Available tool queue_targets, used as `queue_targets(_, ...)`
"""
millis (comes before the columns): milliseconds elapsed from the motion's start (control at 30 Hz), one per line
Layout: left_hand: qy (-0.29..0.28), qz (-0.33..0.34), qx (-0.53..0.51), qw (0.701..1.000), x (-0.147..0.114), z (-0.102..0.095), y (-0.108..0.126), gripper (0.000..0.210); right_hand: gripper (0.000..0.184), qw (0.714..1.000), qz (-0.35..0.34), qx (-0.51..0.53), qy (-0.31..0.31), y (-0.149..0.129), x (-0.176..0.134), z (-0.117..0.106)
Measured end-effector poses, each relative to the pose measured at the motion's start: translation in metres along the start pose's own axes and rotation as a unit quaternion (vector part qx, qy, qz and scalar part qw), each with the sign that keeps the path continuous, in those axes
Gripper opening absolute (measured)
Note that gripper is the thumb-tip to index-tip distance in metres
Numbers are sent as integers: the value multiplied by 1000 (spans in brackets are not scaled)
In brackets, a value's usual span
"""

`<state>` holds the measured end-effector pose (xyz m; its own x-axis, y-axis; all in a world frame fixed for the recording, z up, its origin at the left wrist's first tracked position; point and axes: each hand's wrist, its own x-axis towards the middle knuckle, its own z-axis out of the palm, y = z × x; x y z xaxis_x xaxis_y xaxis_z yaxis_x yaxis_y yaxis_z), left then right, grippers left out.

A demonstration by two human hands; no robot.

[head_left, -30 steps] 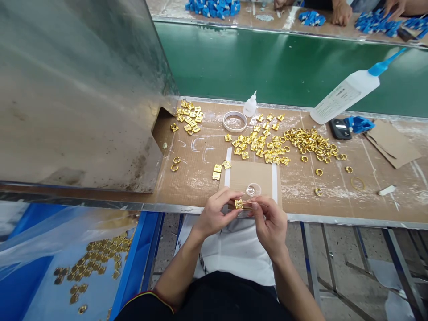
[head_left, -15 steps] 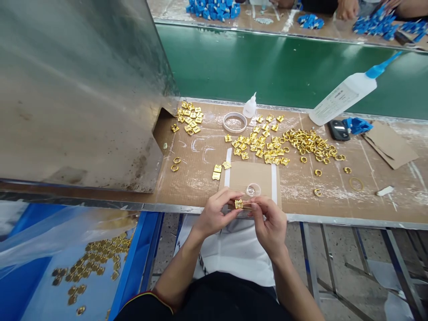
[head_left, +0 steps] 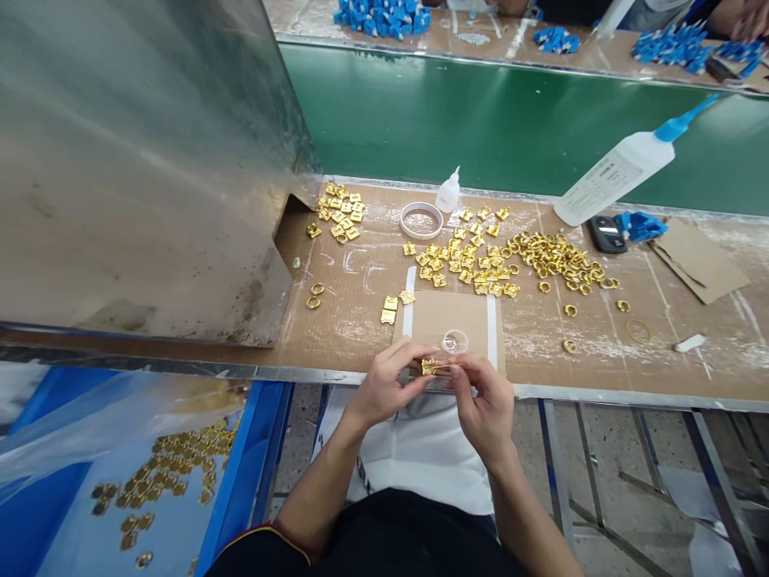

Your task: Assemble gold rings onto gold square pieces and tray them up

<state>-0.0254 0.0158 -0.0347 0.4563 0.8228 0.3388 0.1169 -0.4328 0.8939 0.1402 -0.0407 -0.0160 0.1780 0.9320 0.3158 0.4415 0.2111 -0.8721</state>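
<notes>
My left hand (head_left: 388, 383) is closed at the table's front edge, with a small gold square piece (head_left: 428, 367) pinched between thumb and fingers. My right hand (head_left: 486, 401) pinches a thin stick (head_left: 444, 369), its tip at the gold piece; whether it touches cannot be made out. Just beyond my fingers a small clear round dish (head_left: 461, 343) lies on a cardboard sheet (head_left: 432, 316) taped down with white strips. Two gold square pieces (head_left: 389, 310) lie side by side left of the sheet. Further back are a group of similar gold pieces (head_left: 460, 256) and a heap of gold rings (head_left: 556, 260).
A large metal housing (head_left: 138, 168) stands at left, above a blue bin (head_left: 231, 481) holding gold parts. Behind are a tape roll (head_left: 404, 220), a small dropper bottle (head_left: 448, 195) and a large tilted bottle (head_left: 618, 176). Co-workers' hands and blue parts (head_left: 673, 48) show across the green strip (head_left: 420, 104).
My hands keep nearly the same position, the stick still at the gold piece. Across the green strip a co-worker's hands have moved, and a pale object has appeared there.
</notes>
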Motion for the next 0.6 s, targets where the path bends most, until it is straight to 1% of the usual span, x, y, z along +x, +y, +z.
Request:
queue_targets(267,4,5,5,1000,0,1,0,31,11,1000,-4,-2,-1,-1,1,0)
queue_targets(600,0,-8,5,1000,-1,0,-1,30,11,1000,5,-9,5,3,-1,1)
